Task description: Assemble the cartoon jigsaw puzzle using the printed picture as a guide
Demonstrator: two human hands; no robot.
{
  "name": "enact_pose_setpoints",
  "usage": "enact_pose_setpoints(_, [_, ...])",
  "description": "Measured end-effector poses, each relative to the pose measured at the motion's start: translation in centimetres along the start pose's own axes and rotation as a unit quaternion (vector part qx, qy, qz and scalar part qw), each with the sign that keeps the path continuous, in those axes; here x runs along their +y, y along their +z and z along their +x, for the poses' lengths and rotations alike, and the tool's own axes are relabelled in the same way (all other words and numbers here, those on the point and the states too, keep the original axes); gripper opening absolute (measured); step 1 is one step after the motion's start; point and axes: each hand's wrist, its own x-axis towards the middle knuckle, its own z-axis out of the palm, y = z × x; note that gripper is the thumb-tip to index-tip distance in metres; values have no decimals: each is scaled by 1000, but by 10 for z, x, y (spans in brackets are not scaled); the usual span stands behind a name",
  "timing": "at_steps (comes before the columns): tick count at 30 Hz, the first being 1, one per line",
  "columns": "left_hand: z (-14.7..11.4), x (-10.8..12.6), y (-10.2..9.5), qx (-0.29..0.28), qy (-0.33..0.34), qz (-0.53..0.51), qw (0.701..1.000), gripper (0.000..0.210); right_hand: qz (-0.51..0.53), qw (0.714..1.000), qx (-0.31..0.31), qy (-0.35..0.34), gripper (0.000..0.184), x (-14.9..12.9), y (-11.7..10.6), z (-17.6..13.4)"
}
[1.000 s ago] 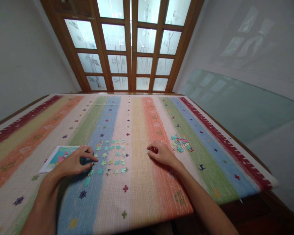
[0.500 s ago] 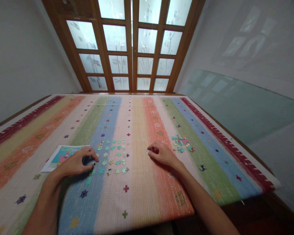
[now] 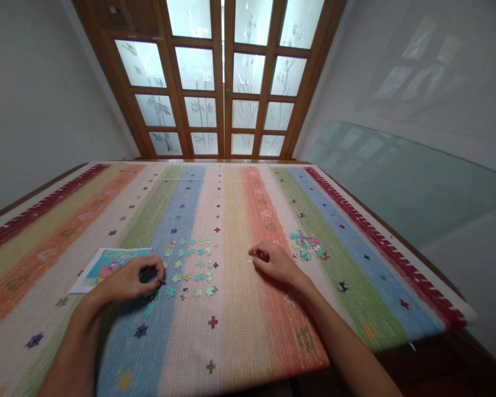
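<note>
The person sat or stood at the near edge of a big cloth-covered table (image 3: pixel 235 336), both bare hands low over its striped cloth. The right hand (image 3: pixel 276 261), thumb and forefinger drawn together, had a small pale puzzle piece (image 3: pixel 249 258) pinched at their tips, right of the laid-out rows and closer to the near edge than to the far one. The right forearm reached in across the near edge.

The left hand (image 3: pixel 130 279) was curled into a narrow ring, finger and thumb almost meeting; something small and dark showed at the tips, but I couldn't tell whether a piece was held there. It hid part of a picture card (image 3: pixel 104 267), which lay toward the table's left edge. A few greenish pieces (image 3: pixel 149 306) lay just beside the left thumb, on the near-edge side.

Between the two hands, loose puzzle pieces (image 3: pixel 200 263) were spread in rough rows, mostly apart from one another, nearest to the left hand. Beyond the right hand, toward the table's right edge, a heap of mixed pieces (image 3: pixel 305 246), turquoise and pink among them, lay jumbled together. Past the far edge rose wooden doors (image 3: pixel 228 118) with frosted panes.
</note>
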Motion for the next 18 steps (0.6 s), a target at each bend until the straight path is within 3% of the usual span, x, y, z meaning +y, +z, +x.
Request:
enact_pose_setpoints(3, [0, 11, -3, 27, -18, -35, 999, 22, 14, 1000, 4, 2, 19, -1, 0, 0])
enact_pose_setpoints(8, [13, 36, 10, 137, -10, -146, 980, 28, 85, 996, -11, -1, 15, -11, 1, 0])
enact_pose_setpoints(10, [22, 47, 25, 155, -12, -196, 968, 29, 123, 992, -27, -2, 15, -17, 3, 0])
enact_pose_setpoints(18, [49, 99, 95, 123, 7, -300, 946, 26, 276, 958, -82, 9, 22, -31, 10, -4])
